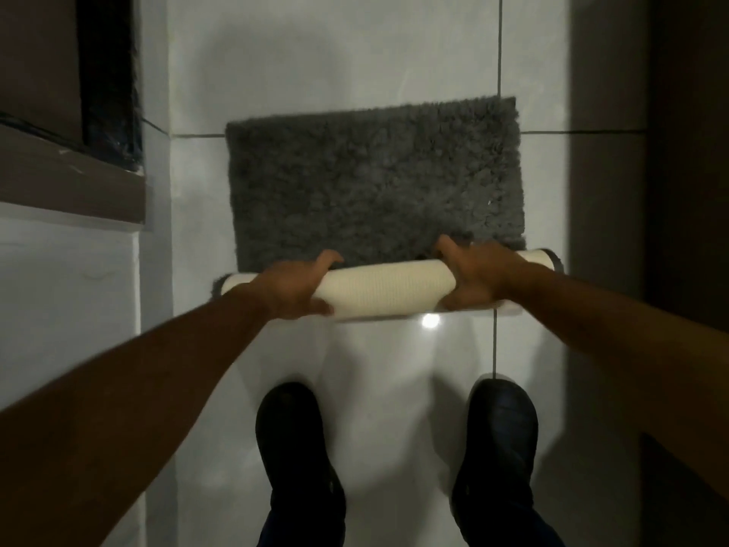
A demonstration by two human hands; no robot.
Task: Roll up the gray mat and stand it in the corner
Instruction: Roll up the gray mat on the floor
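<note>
The left hand [294, 288] and right hand [475, 276] each curl closed around the cream-backed roll [388, 288], spaced apart to keep it even, while the gray mat [374, 183] lies unrolled toward twelve o'clock on the tiled floor [394, 388].

Dim, soft-focus view; a small glare spot on the glossy floor [430, 321], edges dark.

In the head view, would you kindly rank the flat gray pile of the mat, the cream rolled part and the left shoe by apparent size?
1. Flat gray pile, clearly largest.
2. Left shoe and cream rolled part: not ranked; they look similar, and the shoe sits nearer the camera.
</note>
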